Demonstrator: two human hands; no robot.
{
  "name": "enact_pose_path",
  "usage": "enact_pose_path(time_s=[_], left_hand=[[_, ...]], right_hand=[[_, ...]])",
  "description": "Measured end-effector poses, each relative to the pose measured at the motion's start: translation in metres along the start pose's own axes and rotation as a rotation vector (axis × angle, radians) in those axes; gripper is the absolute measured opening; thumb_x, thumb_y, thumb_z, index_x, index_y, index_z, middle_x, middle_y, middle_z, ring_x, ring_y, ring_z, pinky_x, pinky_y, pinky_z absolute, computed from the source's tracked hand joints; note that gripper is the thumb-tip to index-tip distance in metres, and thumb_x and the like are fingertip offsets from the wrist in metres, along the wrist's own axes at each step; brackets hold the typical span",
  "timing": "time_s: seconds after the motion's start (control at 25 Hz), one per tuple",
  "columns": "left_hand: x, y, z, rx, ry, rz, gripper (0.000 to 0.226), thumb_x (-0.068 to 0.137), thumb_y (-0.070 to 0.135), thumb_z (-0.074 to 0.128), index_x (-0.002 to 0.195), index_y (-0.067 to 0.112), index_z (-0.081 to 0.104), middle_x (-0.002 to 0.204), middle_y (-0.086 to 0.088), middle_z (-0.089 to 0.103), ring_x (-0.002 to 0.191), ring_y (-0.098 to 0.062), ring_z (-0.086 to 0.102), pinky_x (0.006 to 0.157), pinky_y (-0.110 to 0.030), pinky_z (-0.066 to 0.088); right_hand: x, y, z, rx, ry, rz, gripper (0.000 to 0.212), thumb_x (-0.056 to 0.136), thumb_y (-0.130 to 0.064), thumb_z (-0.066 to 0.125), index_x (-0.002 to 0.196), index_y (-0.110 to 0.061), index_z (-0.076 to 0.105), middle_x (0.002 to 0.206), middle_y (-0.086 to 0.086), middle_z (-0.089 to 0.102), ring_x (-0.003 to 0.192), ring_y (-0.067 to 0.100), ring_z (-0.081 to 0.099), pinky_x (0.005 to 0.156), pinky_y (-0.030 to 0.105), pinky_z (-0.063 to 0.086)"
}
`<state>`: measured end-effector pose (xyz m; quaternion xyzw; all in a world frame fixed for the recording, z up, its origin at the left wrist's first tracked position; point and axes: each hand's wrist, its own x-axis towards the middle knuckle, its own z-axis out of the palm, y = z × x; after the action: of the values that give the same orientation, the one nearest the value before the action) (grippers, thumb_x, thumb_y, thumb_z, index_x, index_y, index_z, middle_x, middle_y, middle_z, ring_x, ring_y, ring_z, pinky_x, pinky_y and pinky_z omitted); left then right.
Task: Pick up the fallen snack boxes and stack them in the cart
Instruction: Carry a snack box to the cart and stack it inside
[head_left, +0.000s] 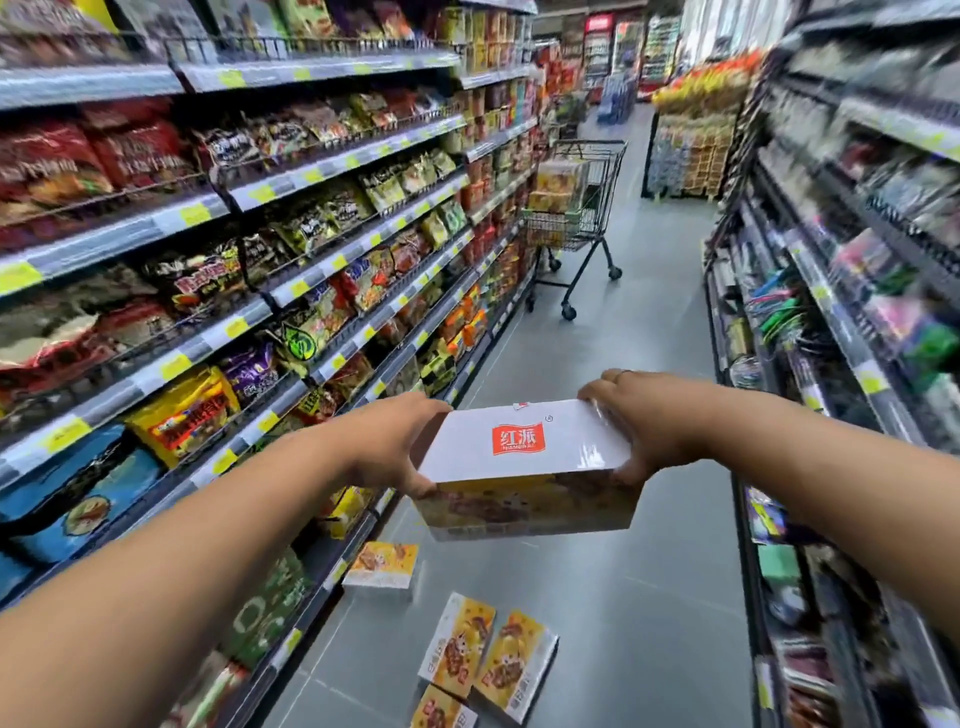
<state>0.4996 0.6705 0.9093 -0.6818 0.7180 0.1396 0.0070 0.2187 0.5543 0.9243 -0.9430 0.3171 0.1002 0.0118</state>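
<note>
I hold a snack box (524, 457) in the air at chest height, white on top with a red logo and yellow printed sides. My left hand (395, 441) grips its left end and my right hand (639, 415) grips its right end. Several more yellow snack boxes lie on the grey floor below: one near the left shelf base (383, 564), two side by side (485, 657) and another at the bottom edge (441, 709). The wire shopping cart (602, 208) stands further down the aisle beside the left shelves, with yellow boxes (558, 184) stacked inside.
Shelves of snack bags (208, 260) line the left side of the aisle. Shelves of small goods (857, 260) line the right side. A yellow and orange display stand (696, 135) rises at the aisle's far end. Grey floor (649, 364) runs between me and the cart.
</note>
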Motion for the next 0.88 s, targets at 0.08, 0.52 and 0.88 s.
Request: enact_pose_path(time_s=[0.08, 0.52, 0.88], left_hand=[[0.026, 0.005, -0.011, 0.014, 0.017, 0.038, 0.090, 0.065, 0.037, 0.083, 0.142, 0.028, 0.038, 0.123, 0.004, 0.048, 0.115, -0.017, 0.049, 0.098, -0.038, 0.043], [0.224, -0.017, -0.089, 0.073, 0.018, 0.215, 0.098, 0.067, 0.046, 0.080, 0.149, 0.029, 0.029, 0.127, 0.005, 0.046, 0.118, -0.018, 0.047, 0.101, -0.039, 0.042], [0.412, -0.014, -0.116, 0.081, 0.003, 0.237, 0.097, 0.068, 0.040, 0.082, 0.149, 0.026, 0.030, 0.131, 0.002, 0.046, 0.121, -0.019, 0.046, 0.101, -0.035, 0.040]], right_hand=[[0.007, 0.028, -0.003, 0.049, -0.006, 0.020, 0.094, 0.062, -0.056, 0.074, 0.142, -0.034, 0.029, 0.124, -0.005, 0.046, 0.111, 0.020, 0.052, 0.091, 0.034, 0.047], [0.099, 0.169, -0.042, 0.152, 0.030, 0.168, 0.096, 0.062, -0.054, 0.076, 0.144, -0.041, 0.027, 0.117, -0.010, 0.043, 0.112, 0.013, 0.049, 0.092, 0.029, 0.043], [0.194, 0.318, -0.040, 0.184, 0.044, 0.208, 0.097, 0.062, -0.052, 0.078, 0.145, -0.040, 0.029, 0.126, -0.005, 0.046, 0.118, 0.016, 0.046, 0.096, 0.031, 0.041]])
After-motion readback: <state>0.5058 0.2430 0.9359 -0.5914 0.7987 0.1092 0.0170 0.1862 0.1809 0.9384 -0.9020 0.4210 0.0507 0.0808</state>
